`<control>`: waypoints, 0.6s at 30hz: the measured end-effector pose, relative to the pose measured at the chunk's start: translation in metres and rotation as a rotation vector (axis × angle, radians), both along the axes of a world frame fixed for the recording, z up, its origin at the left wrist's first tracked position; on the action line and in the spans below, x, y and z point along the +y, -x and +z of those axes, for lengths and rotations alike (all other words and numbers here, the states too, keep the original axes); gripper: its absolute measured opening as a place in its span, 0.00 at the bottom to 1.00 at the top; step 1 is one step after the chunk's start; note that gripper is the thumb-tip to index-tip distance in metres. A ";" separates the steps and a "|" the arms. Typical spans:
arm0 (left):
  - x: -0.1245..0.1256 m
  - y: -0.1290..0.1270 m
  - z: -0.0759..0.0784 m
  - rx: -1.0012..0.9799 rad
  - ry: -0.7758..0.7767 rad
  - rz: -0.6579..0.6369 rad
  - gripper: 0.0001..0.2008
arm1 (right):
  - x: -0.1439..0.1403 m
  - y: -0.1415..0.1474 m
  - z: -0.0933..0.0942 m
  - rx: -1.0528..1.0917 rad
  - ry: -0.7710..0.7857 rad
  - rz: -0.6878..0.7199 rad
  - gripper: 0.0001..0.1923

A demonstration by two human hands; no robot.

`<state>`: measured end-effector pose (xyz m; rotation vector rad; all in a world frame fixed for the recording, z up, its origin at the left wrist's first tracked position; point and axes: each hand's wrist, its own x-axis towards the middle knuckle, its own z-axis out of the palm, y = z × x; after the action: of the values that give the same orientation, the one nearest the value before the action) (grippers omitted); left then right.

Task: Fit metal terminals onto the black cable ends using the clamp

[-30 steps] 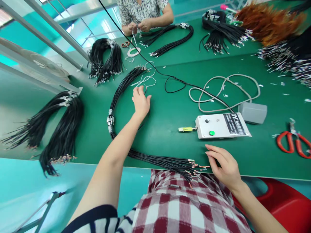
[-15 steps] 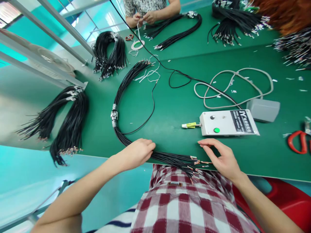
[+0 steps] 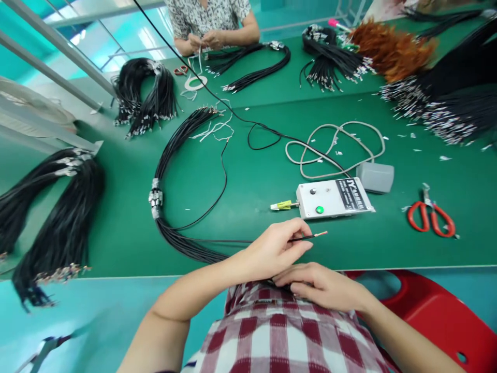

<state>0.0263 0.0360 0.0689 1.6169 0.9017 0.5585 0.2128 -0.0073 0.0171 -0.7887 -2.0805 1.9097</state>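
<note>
While your left hand [image 3: 272, 248] pinches one black wire [image 3: 306, 238] just below the white tester box [image 3: 334, 198] | right hand [image 3: 322, 285] rests flat on the bundle ends (grip unclear) at the desk [image 3: 248, 181] edge | keep the copper tip level with the box's yellow probe [image 3: 282, 205].

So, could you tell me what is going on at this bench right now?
A person seated at a green table pinches a single black wire in the left hand, its bare metal tip pointing toward a white control box. The right hand rests on the near end of a tied wire bundle at the table edge. Across the table, a co-worker's hands handle a white string. Red scissors lie to the right.
</note>
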 end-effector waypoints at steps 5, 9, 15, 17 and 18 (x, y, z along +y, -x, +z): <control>-0.002 0.002 -0.031 -0.175 0.279 0.097 0.12 | 0.011 -0.005 -0.007 0.082 0.029 -0.467 0.09; -0.006 0.015 -0.042 -0.237 0.434 0.217 0.20 | 0.022 0.001 -0.013 0.137 -0.001 -0.779 0.10; -0.008 0.016 -0.042 -0.276 0.473 0.313 0.22 | 0.022 0.019 -0.013 0.100 -0.424 -0.877 0.16; -0.009 0.014 -0.044 -0.292 0.474 0.324 0.22 | 0.020 0.021 -0.014 0.086 -0.601 -0.864 0.18; -0.009 0.014 -0.045 -0.300 0.471 0.332 0.22 | 0.019 0.020 -0.015 0.071 -0.697 -0.856 0.20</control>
<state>0.0128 0.0265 0.0237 0.9370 0.9905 0.7317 0.1923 0.0113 0.0020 -1.1254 -1.7262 0.6977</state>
